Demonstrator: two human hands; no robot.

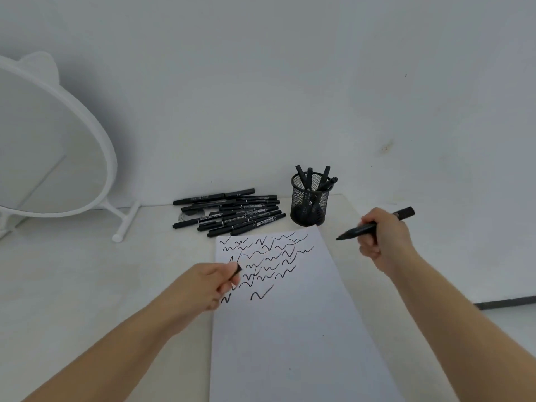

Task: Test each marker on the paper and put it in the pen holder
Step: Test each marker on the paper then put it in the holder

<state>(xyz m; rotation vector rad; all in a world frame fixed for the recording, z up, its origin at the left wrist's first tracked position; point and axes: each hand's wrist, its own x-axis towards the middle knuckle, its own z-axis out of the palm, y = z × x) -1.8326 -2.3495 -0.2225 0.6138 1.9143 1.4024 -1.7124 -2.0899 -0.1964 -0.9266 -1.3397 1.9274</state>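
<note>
Holding an uncapped marker (374,226) in the right hand (383,242), the person has it lifted off to the right of the paper (290,329), tip pointing left and down toward the sheet but not touching it. That hand is curled closed around the barrel in something like a writing grip. The left hand (208,282) hovers over the sheet's left edge, fingers pinched shut on a small black piece that looks like the cap (238,268).

Squiggles fill the upper part of the paper, and the lowest ones sit just beside the left hand. A few markers already stand in the mesh holder (309,203) just past the sheet's top right corner; a pile of markers (232,213) lies to its left, waiting. I'd judge the job well short of done.

I can't tell whether this marker has made its mark yet. If not, the clean way is to bring the tip down onto bare paper below the last row, where a fresh line reads clearly, and draw one light stroke. The left hand could press the sheet flat so it doesn't slide. Then cap and tip need lining up straight before pushing together, keeping ink off the fingers. After that, the marker should go into the holder upright, eased between those already leaning there so the light holder doesn't tip.
</note>
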